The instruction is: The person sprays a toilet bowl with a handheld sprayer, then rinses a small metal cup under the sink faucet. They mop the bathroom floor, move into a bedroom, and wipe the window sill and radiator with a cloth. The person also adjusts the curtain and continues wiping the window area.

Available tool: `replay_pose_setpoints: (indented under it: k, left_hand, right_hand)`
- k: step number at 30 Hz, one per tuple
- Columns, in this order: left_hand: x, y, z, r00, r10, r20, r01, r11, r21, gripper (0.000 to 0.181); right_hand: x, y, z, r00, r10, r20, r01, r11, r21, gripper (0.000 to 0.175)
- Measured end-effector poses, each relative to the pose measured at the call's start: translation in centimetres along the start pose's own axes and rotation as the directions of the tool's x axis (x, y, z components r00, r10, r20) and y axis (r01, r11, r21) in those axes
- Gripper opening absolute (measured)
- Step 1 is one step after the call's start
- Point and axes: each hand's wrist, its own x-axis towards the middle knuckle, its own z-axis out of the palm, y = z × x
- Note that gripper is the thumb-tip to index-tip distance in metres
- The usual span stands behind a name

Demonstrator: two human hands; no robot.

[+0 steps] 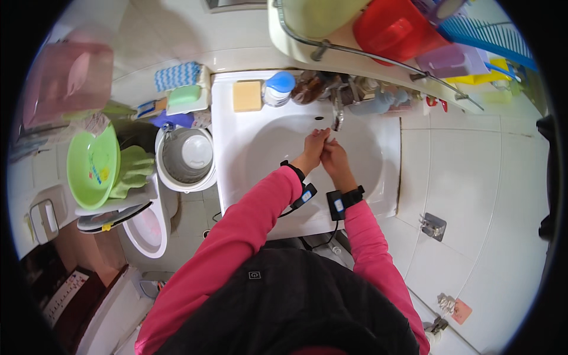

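My left hand (pixel 314 146) and my right hand (pixel 333 155) touch each other over the white sink basin (pixel 275 164), just below the end of the chrome faucet (pixel 338 116). Their fingers overlap, and a small whitish patch shows between them; whether it is an object, foam or water, I cannot tell. A black strap with a small box is on each wrist. Behind the basin, on the sink's back ledge, are a yellow block (pixel 247 96) and a white container with a blue top (pixel 279 88). Several bottles crowd around the faucet's base.
A glass shelf with a metal rail (pixel 364 52) overhangs the sink's back right, holding a red container (pixel 397 31) and a blue comb (pixel 488 37). Left are a white bucket (pixel 162 171), green soap (pixel 184 94), a green basin (pixel 91 164) and a toilet (pixel 162 230).
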Motion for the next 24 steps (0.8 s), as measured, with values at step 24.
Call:
replay_pose_setpoints:
  k: [24]
  left_hand:
    - [-0.6,-0.6,-0.9,0.957,-0.243,-0.156,0.242,0.97,-0.028,0.028]
  right_hand:
    - [0.3,-0.7,-2.8,0.942,-0.261,0.213,0.272,0.217,-0.938,0.028]
